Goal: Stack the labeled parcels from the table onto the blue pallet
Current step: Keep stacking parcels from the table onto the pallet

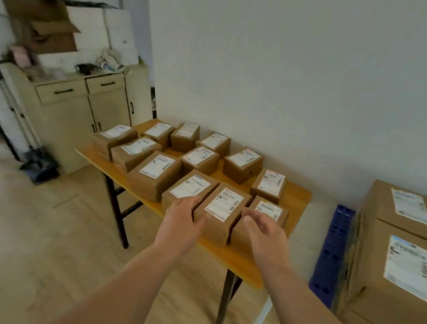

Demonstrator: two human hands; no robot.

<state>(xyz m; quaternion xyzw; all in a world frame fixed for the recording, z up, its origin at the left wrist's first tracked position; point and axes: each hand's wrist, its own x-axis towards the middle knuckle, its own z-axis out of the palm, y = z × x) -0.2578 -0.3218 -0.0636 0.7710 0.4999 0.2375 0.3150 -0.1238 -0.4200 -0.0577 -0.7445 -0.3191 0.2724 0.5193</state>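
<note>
at far left a cream cabinet (79,109) stands against the wall, and beside it the wooden table (235,257) carries rows of labeled parcels. the left hand (181,224) lies with relaxed fingers flat against the left side of the near-edge parcel (222,212), grasping nothing, while the right hand (264,236) hovers just right of that parcel, fingers loosely curled and empty. farther right the blue pallet (333,251) holds larger labeled boxes (402,266).

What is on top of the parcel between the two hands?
A white shipping label covers most of the parcel's top; its print is too blurred to read. The left hand touches its left edge, hiding that side. Nothing else sits on it.
</note>
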